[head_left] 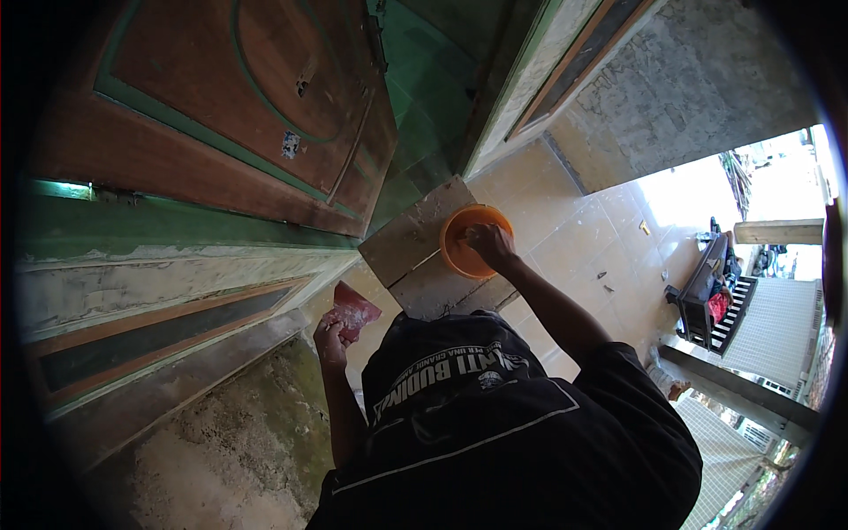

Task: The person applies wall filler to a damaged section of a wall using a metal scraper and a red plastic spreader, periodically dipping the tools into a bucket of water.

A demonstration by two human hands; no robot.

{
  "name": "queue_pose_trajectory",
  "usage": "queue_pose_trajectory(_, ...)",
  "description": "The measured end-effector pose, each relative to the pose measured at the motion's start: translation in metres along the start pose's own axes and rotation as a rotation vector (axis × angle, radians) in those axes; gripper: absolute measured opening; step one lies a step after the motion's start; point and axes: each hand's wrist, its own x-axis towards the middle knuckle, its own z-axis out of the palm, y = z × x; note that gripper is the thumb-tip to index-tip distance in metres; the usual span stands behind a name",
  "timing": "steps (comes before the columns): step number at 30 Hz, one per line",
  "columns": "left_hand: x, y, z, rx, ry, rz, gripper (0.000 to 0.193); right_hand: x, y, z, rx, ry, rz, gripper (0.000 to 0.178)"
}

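Observation:
My left hand [330,337] is closed around the lower edge of a flat, dull-red piece [354,311] with white smears, like a sheet of plastic or a spreader. It is held out beside the wooden board top, away from the bucket. My right hand [488,243] reaches over the rim into an orange bucket [478,214], its fingers curled down inside. Whatever those fingers grip is hidden by the hand. The bucket stands on a worn wooden platform [402,240] of boards, spotted with white, right in front of my body.
A brown wooden door [190,106] with green trim stands at the left, beside a wall with a framed dark panel [168,336]. Tan floor tiles [565,238] carry white specks and small scraps. A dark bench [707,287] with cloth on it stands at the right.

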Motion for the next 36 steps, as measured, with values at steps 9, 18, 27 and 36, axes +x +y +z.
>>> queue_pose_trajectory(9,0.000,-0.005,-0.014,0.038,-0.026,-0.006,0.028,-0.016,-0.026,-0.013,-0.284,-0.336,0.046,0.026)
queue_pose_trajectory(18,0.004,-0.015,-0.019,0.038,0.003,0.004,0.028,-0.021,-0.013,-0.032,-0.465,-0.415,-0.201,0.019)
queue_pose_trajectory(27,0.007,-0.072,-0.077,0.039,0.078,-0.103,0.033,-0.003,-0.031,-0.022,-0.213,-0.193,0.035,0.020)
queue_pose_trajectory(36,0.005,-0.085,-0.074,-0.017,0.097,-0.132,0.035,-0.018,0.003,0.000,-0.253,-0.128,-0.062,0.020)
